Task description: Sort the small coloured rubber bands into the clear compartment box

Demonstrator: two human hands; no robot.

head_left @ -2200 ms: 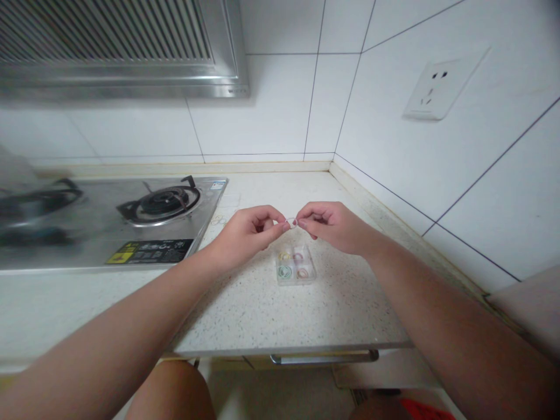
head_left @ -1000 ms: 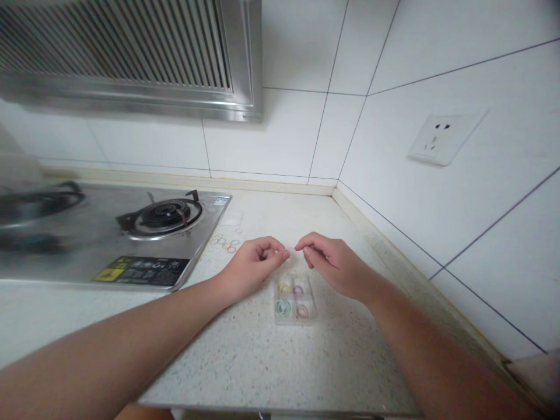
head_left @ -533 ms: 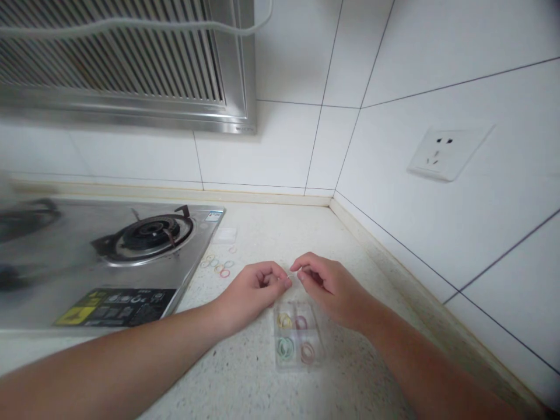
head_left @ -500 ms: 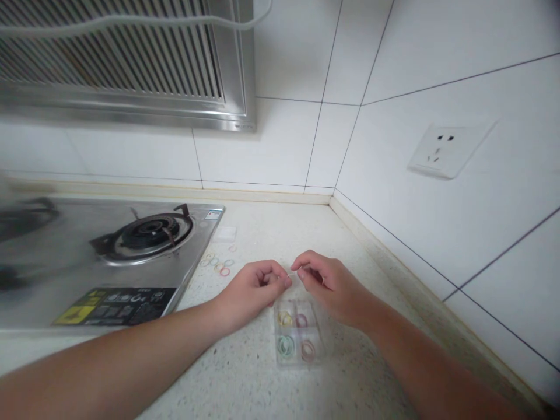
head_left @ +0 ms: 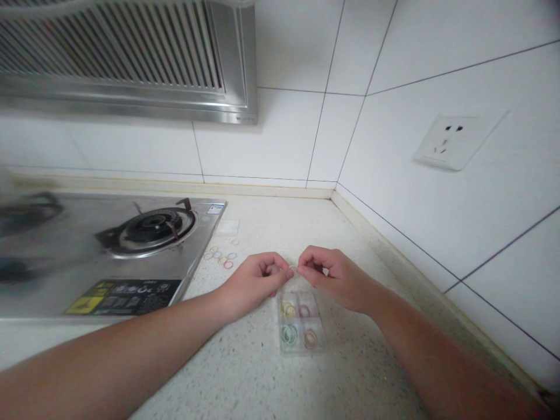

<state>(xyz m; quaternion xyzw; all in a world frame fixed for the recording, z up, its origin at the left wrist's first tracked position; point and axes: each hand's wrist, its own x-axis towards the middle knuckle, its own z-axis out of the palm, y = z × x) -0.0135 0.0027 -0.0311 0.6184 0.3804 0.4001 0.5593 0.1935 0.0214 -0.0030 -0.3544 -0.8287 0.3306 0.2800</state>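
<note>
My left hand (head_left: 256,281) and my right hand (head_left: 330,274) meet fingertip to fingertip just above the speckled counter (head_left: 245,361). Both are pinched on one small pale rubber band (head_left: 293,268) held between them. Right below the hands lies a small clear box (head_left: 301,326) split into compartments, each holding coiled rubber bands: yellow, pink, green and orange. A handful of loose coloured bands (head_left: 221,257) lies on the counter to the left, beside the stove.
A steel gas stove (head_left: 109,251) with a black burner (head_left: 151,224) fills the left. A range hood (head_left: 126,58) hangs above it. White tiled walls meet in a corner, with a socket (head_left: 452,140) on the right wall. A small clear lid (head_left: 227,227) lies near the stove.
The view has tilted up and down, so the hands and box sit lower in the picture than 2.2 s ago. Both hands have stayed pinched together on the band over the box.
</note>
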